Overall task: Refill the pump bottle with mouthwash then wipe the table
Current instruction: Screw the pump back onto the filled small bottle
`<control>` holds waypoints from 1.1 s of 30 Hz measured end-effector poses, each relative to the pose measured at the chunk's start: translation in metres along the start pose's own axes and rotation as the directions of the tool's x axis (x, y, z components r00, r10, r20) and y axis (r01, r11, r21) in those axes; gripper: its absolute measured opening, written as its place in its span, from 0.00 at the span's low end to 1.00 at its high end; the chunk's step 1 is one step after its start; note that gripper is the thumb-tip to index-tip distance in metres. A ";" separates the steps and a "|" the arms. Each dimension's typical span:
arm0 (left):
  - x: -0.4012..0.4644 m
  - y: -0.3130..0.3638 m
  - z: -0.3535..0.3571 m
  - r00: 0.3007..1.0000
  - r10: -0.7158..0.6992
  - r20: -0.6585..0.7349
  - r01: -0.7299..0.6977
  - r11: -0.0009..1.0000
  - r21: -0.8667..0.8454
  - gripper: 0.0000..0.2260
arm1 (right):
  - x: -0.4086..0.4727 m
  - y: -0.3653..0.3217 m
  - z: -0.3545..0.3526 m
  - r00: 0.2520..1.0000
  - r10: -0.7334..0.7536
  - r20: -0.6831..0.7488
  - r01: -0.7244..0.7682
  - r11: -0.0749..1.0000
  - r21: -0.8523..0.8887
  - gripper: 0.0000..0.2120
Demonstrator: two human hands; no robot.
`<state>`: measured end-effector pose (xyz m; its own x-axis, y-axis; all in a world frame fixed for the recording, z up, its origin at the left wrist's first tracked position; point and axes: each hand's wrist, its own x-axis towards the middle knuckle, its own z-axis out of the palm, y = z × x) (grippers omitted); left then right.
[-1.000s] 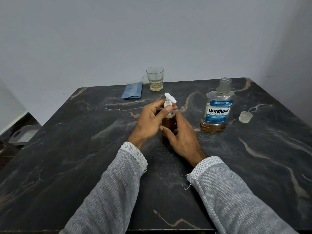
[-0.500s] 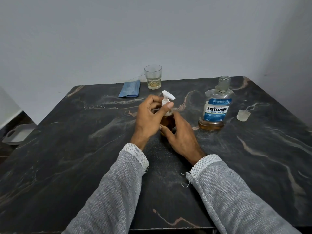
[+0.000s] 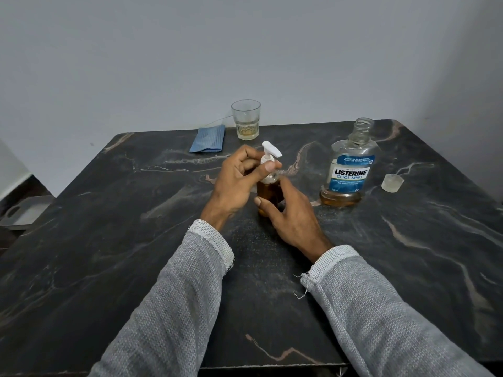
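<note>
A small pump bottle [image 3: 268, 193] holding amber liquid stands upright at the middle of the dark marble table [image 3: 109, 240]. My left hand [image 3: 239, 183] pinches its white pump head [image 3: 270, 153] at the collar. My right hand [image 3: 291, 213] wraps the bottle's body from the right. To the right stands the mouthwash bottle [image 3: 349, 170], uncapped, with a blue label and a little amber liquid at its bottom. Its clear cap [image 3: 392, 182] lies on the table further right. A folded blue cloth [image 3: 209, 138] rests at the table's far edge.
A drinking glass [image 3: 246, 119] with a little pale liquid stands at the back beside the cloth. A grey tray [image 3: 24, 210] sits on the floor left of the table. A plain wall rises directly behind the table.
My left fingers have shifted slightly around the pump collar and the pump nozzle has turned a little. The right hand stays on the bottle.
</note>
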<state>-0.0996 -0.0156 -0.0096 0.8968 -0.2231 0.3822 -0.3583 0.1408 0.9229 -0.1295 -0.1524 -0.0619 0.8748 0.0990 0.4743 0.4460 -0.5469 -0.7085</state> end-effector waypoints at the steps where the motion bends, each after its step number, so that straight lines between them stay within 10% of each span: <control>1: 0.000 0.000 0.000 1.000 -0.001 -0.001 0.001 1.000 -0.002 0.08 | 0.000 0.000 0.000 1.000 0.000 0.001 0.000 1.000 -0.001 0.18; 21: -0.037 0.005 0.007 0.877 0.196 -0.438 -0.072 0.956 0.284 0.08 | -0.001 -0.002 -0.001 0.991 0.136 -0.010 -0.135 0.988 0.081 0.34; 33: -0.056 0.004 0.075 0.969 0.174 -0.173 -0.111 0.940 0.322 0.08 | -0.031 0.017 -0.089 0.972 0.044 -0.230 -0.069 0.992 -0.104 0.09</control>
<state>-0.1709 -0.0749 -0.0240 0.8518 -0.0248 0.5234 -0.5205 -0.1537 0.8399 -0.1654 -0.2384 -0.0425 0.8264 -0.1193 0.5503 0.3621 -0.6358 -0.6816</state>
